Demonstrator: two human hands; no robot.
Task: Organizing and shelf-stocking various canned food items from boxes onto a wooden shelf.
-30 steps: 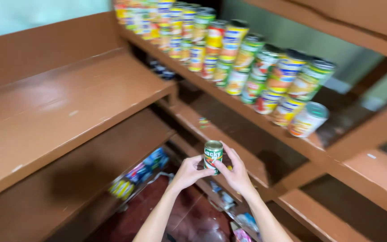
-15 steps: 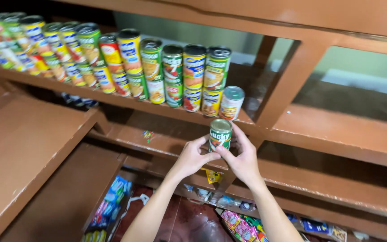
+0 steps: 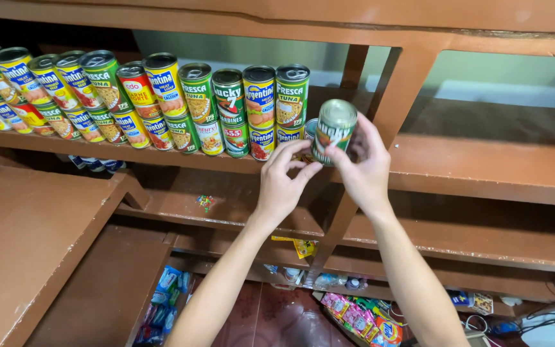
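Both hands are gripping a green tin can [image 3: 333, 132], the right hand [image 3: 362, 168] curling round its side and the left hand [image 3: 282, 186] pinching its lower edge, just beside stacked cans [image 3: 226, 109] on the brown shelf [image 3: 483, 170].

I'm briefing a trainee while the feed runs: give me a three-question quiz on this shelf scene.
1. True or false: both hands grip the green can.
2. Which hand is wrapped around the can's right side? A) right hand B) left hand
3. Fill in: the stacked cans stand in two ____ on the brown wooden shelf.

Key: 1 true, as the left hand's fingertips touch its lower left side. 2 A. 3 tiers.
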